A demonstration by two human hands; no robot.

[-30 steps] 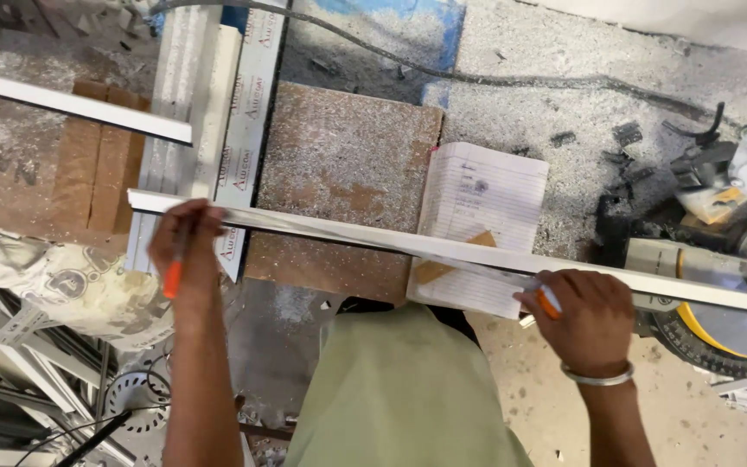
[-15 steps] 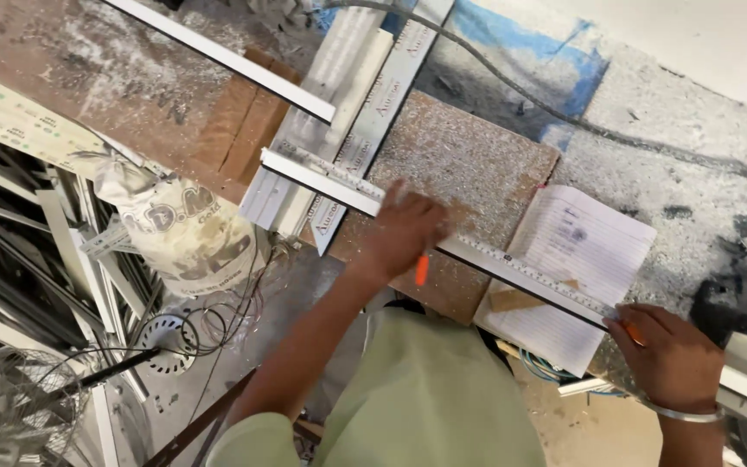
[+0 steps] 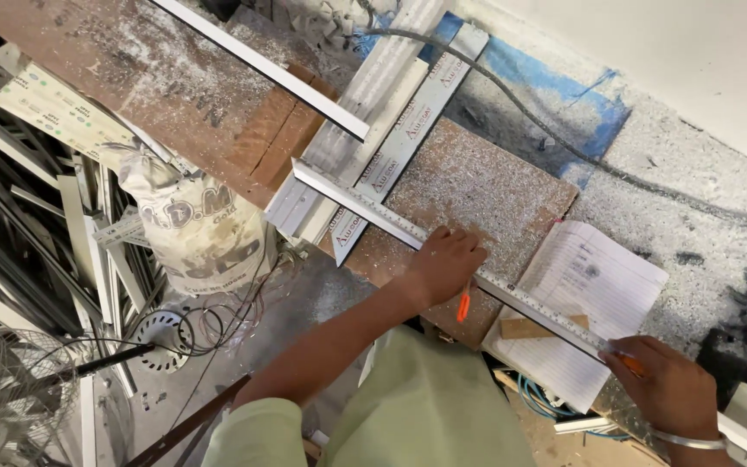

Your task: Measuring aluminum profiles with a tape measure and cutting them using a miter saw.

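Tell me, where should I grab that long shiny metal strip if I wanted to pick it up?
Probably best to take the long aluminium strip from above with two hands set well apart, as the left hand and right hand sit on it now. It is long and thin and lies flat across the brown board, so a grip at one end would likely let it sag or swing.

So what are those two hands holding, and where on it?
Both grip a long metal ruler: the left hand near its middle, with an orange pen, and the right hand at its near end.

Bright, even daylight (soft shadows), sharp focus.
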